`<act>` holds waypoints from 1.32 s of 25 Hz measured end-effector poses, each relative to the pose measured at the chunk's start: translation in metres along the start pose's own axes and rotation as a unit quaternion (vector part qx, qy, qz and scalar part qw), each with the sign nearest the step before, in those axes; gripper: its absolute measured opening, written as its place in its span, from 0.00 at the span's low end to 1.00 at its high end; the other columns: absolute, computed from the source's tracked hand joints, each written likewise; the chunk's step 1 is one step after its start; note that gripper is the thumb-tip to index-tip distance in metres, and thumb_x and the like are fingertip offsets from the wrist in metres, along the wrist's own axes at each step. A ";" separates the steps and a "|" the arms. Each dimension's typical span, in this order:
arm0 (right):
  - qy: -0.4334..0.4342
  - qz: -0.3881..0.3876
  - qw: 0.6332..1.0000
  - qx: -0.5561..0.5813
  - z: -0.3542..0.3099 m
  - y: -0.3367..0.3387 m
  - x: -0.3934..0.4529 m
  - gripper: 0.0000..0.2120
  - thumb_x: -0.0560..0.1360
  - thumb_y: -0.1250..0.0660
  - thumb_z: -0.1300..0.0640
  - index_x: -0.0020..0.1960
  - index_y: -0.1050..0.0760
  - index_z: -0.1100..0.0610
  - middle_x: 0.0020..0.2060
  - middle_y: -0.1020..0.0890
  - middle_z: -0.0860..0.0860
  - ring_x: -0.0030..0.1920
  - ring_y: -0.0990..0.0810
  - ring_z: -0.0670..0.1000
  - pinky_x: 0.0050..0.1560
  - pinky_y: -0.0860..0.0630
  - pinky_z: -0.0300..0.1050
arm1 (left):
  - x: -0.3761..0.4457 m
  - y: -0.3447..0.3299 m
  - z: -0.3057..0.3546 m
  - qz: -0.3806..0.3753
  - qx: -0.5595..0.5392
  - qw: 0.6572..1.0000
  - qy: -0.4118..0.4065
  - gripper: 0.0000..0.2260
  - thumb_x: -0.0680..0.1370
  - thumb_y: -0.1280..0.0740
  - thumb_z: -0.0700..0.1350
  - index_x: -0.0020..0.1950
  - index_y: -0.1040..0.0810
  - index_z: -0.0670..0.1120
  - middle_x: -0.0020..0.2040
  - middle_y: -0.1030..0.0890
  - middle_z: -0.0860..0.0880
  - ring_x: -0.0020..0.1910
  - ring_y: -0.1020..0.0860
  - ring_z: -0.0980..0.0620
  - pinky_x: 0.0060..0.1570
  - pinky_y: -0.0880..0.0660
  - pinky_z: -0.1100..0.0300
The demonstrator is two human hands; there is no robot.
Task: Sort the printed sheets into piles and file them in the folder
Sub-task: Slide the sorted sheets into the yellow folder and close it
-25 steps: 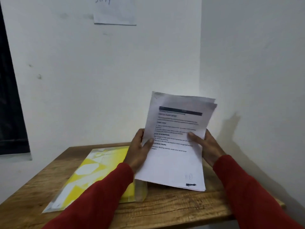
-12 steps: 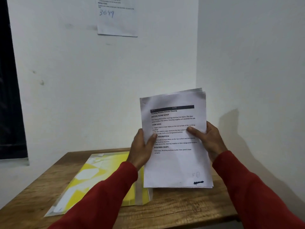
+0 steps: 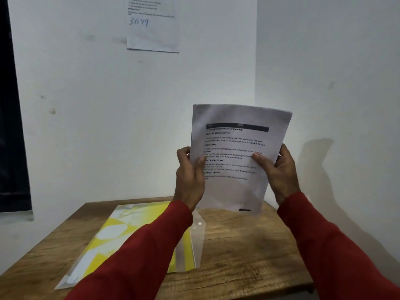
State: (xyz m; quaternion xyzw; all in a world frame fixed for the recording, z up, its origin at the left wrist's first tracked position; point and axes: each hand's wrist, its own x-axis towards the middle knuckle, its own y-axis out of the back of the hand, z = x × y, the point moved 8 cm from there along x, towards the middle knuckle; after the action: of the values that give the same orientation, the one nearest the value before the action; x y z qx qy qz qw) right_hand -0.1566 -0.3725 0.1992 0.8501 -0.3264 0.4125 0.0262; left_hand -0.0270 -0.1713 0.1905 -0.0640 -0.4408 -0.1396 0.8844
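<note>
I hold a stack of printed sheets (image 3: 236, 144) upright in the air above the wooden table (image 3: 238, 252). My left hand (image 3: 189, 176) grips the stack's left edge, thumb on the printed front. My right hand (image 3: 278, 169) grips the right edge the same way. The top sheet shows black headings and a dark bar near its top. A yellow and white plastic folder (image 3: 129, 232) lies flat on the table's left half, its clear flap with a snap button (image 3: 199, 223) pointing right. My left forearm crosses over the folder.
White walls meet in a corner right behind the table. A printed notice (image 3: 152, 24) with a handwritten number hangs on the back wall. A dark window (image 3: 10, 126) fills the left edge. The table's right half is bare wood.
Both hands have lifted the stack from just above the table to well clear of it and tilted it more upright. The folder has not moved.
</note>
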 end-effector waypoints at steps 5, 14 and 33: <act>-0.076 -0.015 0.996 -0.038 0.039 0.020 -0.022 0.18 0.74 0.28 0.62 0.61 0.27 0.55 0.54 0.16 0.52 0.52 0.15 0.53 0.46 0.18 0.44 | -0.037 -0.016 -0.042 -0.060 0.009 0.995 0.080 0.12 0.82 0.35 0.49 0.61 0.33 0.48 0.57 0.19 0.51 0.48 0.18 0.60 0.44 0.19 0.61; -0.116 -0.042 0.990 -0.068 0.066 0.028 -0.040 0.16 0.76 0.31 0.64 0.62 0.25 0.54 0.54 0.16 0.48 0.49 0.16 0.44 0.44 0.20 0.36 | -0.057 -0.016 -0.080 -0.098 -0.004 0.986 0.137 0.09 0.83 0.37 0.47 0.63 0.29 0.50 0.58 0.19 0.56 0.52 0.20 0.65 0.48 0.22 0.67; -0.328 -0.091 0.912 -0.228 0.183 0.010 -0.045 0.15 0.77 0.32 0.64 0.64 0.24 0.65 0.54 0.19 0.58 0.37 0.20 0.49 0.34 0.26 0.37 | -0.095 0.116 -0.130 -0.287 0.483 0.763 0.319 0.39 0.65 0.43 0.81 0.65 0.28 0.57 0.62 0.21 0.46 0.60 0.22 0.46 0.60 0.27 0.50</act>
State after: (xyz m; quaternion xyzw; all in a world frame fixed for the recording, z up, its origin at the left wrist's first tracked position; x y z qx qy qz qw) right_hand -0.0575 -0.4135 0.0441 0.9345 -0.3231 0.0206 0.1483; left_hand 0.0524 -0.0729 0.0375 0.5492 -0.1398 -0.1679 0.8066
